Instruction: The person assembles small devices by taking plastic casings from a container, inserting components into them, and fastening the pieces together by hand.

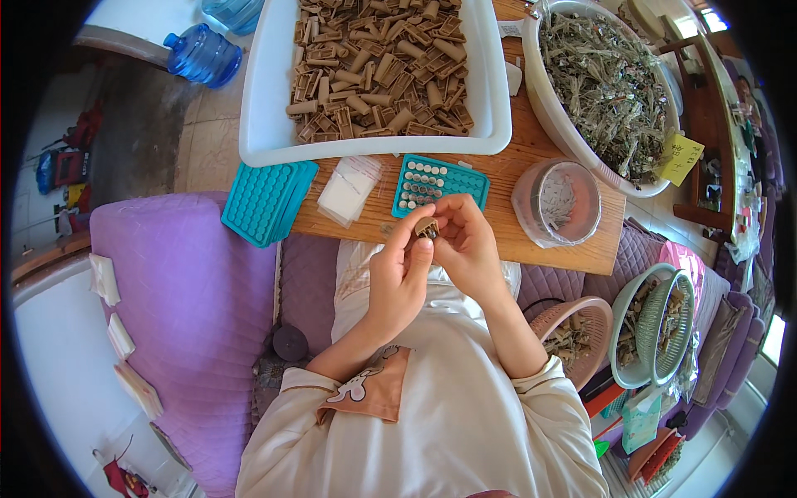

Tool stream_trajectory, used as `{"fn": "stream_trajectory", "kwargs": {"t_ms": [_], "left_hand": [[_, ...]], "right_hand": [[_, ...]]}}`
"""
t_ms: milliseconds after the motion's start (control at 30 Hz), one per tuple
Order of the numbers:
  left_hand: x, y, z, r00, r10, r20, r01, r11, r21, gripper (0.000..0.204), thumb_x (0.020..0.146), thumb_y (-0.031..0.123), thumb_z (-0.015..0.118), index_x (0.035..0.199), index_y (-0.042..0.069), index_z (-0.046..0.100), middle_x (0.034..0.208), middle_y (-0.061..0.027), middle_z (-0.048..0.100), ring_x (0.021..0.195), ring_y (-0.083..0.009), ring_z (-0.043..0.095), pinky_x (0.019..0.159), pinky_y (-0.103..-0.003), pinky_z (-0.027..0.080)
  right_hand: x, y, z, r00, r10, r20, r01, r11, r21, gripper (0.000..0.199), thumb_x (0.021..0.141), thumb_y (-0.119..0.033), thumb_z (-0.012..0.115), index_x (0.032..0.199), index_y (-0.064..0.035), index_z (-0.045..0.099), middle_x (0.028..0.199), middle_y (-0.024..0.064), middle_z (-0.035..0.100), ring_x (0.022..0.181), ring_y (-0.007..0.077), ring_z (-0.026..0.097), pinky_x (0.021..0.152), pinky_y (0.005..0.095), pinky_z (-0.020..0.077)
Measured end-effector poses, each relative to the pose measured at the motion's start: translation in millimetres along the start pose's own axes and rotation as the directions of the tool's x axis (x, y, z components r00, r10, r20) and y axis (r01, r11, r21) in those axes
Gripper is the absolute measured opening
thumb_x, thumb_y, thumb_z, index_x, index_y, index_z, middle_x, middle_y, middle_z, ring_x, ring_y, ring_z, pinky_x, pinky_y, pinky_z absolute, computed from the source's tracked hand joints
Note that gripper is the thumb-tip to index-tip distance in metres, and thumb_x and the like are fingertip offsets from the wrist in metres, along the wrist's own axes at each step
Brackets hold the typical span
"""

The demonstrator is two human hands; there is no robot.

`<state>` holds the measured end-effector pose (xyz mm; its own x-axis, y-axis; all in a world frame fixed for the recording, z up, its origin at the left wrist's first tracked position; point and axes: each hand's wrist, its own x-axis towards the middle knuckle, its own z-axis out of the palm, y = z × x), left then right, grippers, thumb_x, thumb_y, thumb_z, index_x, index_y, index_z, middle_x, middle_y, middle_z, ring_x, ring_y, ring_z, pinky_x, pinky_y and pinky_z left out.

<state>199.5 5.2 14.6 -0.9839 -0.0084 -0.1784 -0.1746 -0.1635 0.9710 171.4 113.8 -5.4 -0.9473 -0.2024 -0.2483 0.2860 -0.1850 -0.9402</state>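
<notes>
A small brown plastic casing (pixel 427 224) with a dark inside sits between my hands, above my lap at the table's near edge. My left hand (pixel 400 278) pinches it between thumb and fingers. Bent fingers of my right hand (pixel 466 249) meet at its right side; whether they grip the casing or a small part is hidden. Just beyond my hands lies a teal tray (pixel 466 184) of round wells, its left part holding several white and silvery round pieces. Left of it are a clear plastic bag (pixel 349 192) with white contents and a stack of teal trays (pixel 264 199).
A white tub (pixel 249 108) of brown casings stands on the wooden table (pixel 594 241). To its right are a large basin (pixel 544 100) of tangled, clear-wrapped pieces and a pinkish bucket (pixel 588 222) with white bits. Baskets, including a pink one (pixel 599 319), stand at my right.
</notes>
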Motion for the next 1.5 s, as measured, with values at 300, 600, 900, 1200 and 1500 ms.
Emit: {"fn": "stream_trajectory", "kwargs": {"t_ms": [300,600,900,1200,1500], "left_hand": [[13.1,-19.8,-34.7,0.984,-0.167,0.062,0.178,0.892,-0.416,0.037,0.085,0.014,0.049,0.118,0.004,0.039,0.106,-0.015,0.053,0.09,-0.0203,0.056,0.076,-0.031,0.049],[16.2,-24.5,-50.3,0.967,-0.25,0.046,0.242,0.855,-0.459,0.039,0.084,0.015,0.05,0.12,0.003,0.039,0.108,-0.0148,0.051,0.09,-0.0218,0.057,0.075,-0.03,0.05],[15.8,-18.5,-52.2,0.952,-0.285,0.109,0.304,0.855,-0.421,0.037,0.084,0.009,0.049,0.119,0.001,0.039,0.105,-0.0132,0.053,0.088,-0.0207,0.058,0.073,-0.028,0.051],[17.0,-14.8,-41.3,0.963,-0.256,0.088,0.271,0.89,-0.367,0.029,0.084,0.006,0.048,0.111,-0.001,0.044,0.096,-0.0082,0.055,0.084,-0.013,0.057,0.075,-0.026,0.049],[16.8,-9.9,-45.3,0.954,-0.276,0.117,0.299,0.908,-0.292,0.024,0.083,0.003,0.042,0.107,-0.002,0.046,0.096,-0.0118,0.056,0.082,-0.0152,0.058,0.072,-0.025,0.047]], "right_hand": [[39.5,13.2,-48.3,1.0,-0.001,0.028,0.009,0.957,-0.291,0.022,0.074,0.002,0.057,0.094,-0.0016,0.051,0.084,0.0063,0.057,0.077,0.0112,0.054,0.066,0.0249,0.0458],[78.4,41.5,-53.1,0.742,-0.584,0.328,0.529,0.211,-0.822,0.023,0.068,0.001,0.06,0.09,-0.0042,0.056,0.079,0.0111,0.059,0.076,0.0257,0.056,0.062,0.0324,0.0457],[52.9,18.7,-27.9,0.814,-0.576,0.067,0.428,0.518,-0.741,0.021,0.065,0.005,0.061,0.084,-0.0032,0.056,0.077,0.0093,0.059,0.072,0.0231,0.058,0.064,0.0301,0.0467],[21.5,1.4,9.4,0.691,-0.675,0.259,0.679,0.482,-0.555,0.021,0.062,0.005,0.063,0.08,-0.0033,0.057,0.076,0.0083,0.059,0.076,0.0237,0.059,0.063,0.0316,0.0477],[43.0,30.0,-29.4,0.894,-0.443,-0.062,0.261,0.628,-0.733,0.019,0.071,-0.002,0.06,0.089,-0.0037,0.055,0.082,0.0096,0.061,0.076,0.0236,0.059,0.062,0.0308,0.047]]}}
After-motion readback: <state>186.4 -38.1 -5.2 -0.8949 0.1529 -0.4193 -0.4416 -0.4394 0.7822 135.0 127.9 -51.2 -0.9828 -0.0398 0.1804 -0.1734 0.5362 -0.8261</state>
